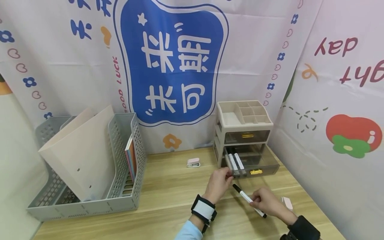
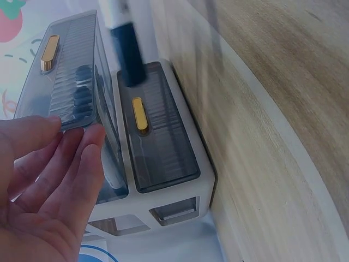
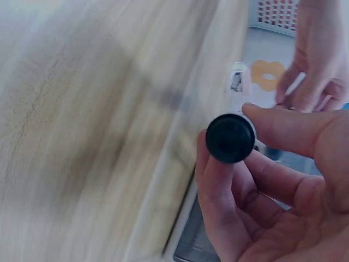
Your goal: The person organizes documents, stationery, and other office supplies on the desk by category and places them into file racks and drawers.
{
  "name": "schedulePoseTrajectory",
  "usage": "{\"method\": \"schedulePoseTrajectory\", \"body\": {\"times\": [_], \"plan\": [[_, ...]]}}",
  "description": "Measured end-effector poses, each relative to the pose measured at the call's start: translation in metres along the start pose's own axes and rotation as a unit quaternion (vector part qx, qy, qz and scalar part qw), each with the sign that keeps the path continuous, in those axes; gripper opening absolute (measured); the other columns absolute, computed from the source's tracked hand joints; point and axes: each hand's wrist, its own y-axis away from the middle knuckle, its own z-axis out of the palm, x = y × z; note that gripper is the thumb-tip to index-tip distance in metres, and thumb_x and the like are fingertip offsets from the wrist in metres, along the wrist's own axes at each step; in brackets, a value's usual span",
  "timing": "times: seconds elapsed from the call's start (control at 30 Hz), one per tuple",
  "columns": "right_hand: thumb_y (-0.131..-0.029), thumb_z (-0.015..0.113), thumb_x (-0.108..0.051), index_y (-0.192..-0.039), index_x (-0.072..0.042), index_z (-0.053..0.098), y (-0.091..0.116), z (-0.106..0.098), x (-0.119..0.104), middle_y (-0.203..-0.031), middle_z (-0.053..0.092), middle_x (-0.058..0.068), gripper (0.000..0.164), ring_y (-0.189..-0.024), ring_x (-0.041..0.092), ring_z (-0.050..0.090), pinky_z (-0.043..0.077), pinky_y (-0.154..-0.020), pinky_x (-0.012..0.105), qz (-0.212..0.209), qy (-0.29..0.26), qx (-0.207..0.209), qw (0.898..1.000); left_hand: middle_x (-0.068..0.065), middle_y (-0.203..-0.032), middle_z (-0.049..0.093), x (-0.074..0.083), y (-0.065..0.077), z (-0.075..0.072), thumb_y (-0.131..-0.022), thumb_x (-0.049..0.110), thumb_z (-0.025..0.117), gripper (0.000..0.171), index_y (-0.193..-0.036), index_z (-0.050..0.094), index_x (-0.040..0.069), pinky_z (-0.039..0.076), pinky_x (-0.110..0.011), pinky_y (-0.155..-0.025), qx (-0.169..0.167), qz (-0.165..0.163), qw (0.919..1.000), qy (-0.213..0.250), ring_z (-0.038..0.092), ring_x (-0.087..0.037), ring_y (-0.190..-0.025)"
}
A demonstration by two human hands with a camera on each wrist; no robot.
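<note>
In the head view, my right hand (image 1: 267,201) pinches a white marker (image 1: 246,196) with black ends, tilted in front of the open clear drawer (image 1: 269,170). The right wrist view looks end-on at the marker's round black end (image 3: 230,138), between thumb and fingers. My left hand (image 1: 218,185) is at the drawer's front left corner. In the left wrist view, its thumb lies on the drawer front (image 2: 38,90) and its fingers sit under the edge, gripping the corner. Several white markers (image 1: 239,161) lie along the drawer's left side.
The beige desktop organizer (image 1: 220,133) has a top tray and another drawer (image 1: 234,137), closed. A pink stapler (image 1: 193,162) sits to its left; a small pale object (image 1: 287,202) lies by my right wrist. A grey file holder (image 1: 90,206) with folders stands left. Printed cloth hangs behind.
</note>
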Motion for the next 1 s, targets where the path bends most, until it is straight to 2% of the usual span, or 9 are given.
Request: {"method": "schedulePoseTrajectory", "body": {"times": [0.13, 0.37, 0.6, 0.83, 0.93, 1.0], "plan": [[-0.087, 0.072, -0.009, -0.086, -0.001, 0.073, 0.010, -0.011, -0.005, -0.069, 0.066, -0.003, 0.009, -0.060, -0.004, 0.050, 0.043, -0.053, 0.020, 0.002, -0.004, -0.006, 1.000, -0.002, -0.087, 0.075, 0.000, -0.001, 0.000, -0.088, 0.008, 0.075, 0.005, -0.089, 0.070, 0.010, 0.052, -0.014, -0.064, -0.001, -0.003, 1.0000, -0.003, 0.068, -0.006, -0.076], [-0.090, 0.071, -0.013, -0.097, 0.003, 0.071, 0.022, -0.025, -0.014, -0.079, 0.070, 0.005, 0.018, -0.064, -0.002, 0.056, 0.048, -0.056, 0.021, 0.002, -0.043, -0.012, 0.999, -0.003, -0.088, 0.075, 0.001, -0.001, 0.000, -0.087, 0.007, 0.076, 0.007, -0.090, 0.070, 0.009, 0.053, -0.014, -0.066, 0.003, -0.003, 1.0000, -0.004, 0.069, -0.009, -0.077], [-0.090, 0.070, -0.010, -0.092, -0.001, 0.071, 0.026, -0.037, -0.024, -0.075, 0.069, 0.000, 0.009, -0.063, -0.003, 0.055, 0.048, -0.055, 0.021, -0.032, -0.033, 0.035, 0.998, -0.004, -0.088, 0.075, -0.001, 0.000, 0.002, -0.086, 0.006, 0.076, 0.008, -0.091, 0.070, 0.009, 0.052, -0.013, -0.066, 0.006, 0.005, 1.0000, 0.000, 0.068, -0.008, -0.077], [-0.091, 0.070, -0.013, -0.108, 0.007, 0.068, 0.017, -0.051, -0.034, -0.077, 0.070, 0.002, 0.026, -0.064, 0.000, 0.058, 0.048, -0.055, 0.022, 0.018, -0.018, 0.086, 0.996, -0.003, -0.086, 0.074, -0.003, 0.000, 0.002, -0.086, 0.006, 0.076, 0.008, -0.090, 0.070, 0.009, 0.051, -0.012, -0.064, 0.006, 0.003, 1.0000, 0.001, 0.067, -0.007, -0.075], [-0.091, 0.071, -0.014, -0.109, 0.006, 0.070, 0.007, -0.057, -0.038, -0.079, 0.071, 0.003, 0.027, -0.065, 0.002, 0.061, 0.050, -0.058, 0.021, 0.031, 0.002, 0.113, 0.993, -0.003, -0.086, 0.074, -0.003, 0.000, 0.002, -0.086, 0.006, 0.076, 0.008, -0.090, 0.070, 0.009, 0.050, -0.012, -0.063, 0.006, 0.003, 1.0000, 0.000, 0.066, -0.006, -0.074], [-0.090, 0.071, -0.014, -0.107, 0.006, 0.071, -0.001, -0.061, -0.040, -0.079, 0.072, 0.002, 0.026, -0.066, 0.001, 0.061, 0.050, -0.061, 0.021, 0.024, 0.025, 0.129, 0.991, -0.003, -0.086, 0.074, -0.003, 0.000, 0.002, -0.086, 0.006, 0.076, 0.008, -0.090, 0.069, 0.009, 0.050, -0.012, -0.063, 0.004, 0.003, 1.0000, 0.002, 0.066, -0.006, -0.074]]}}
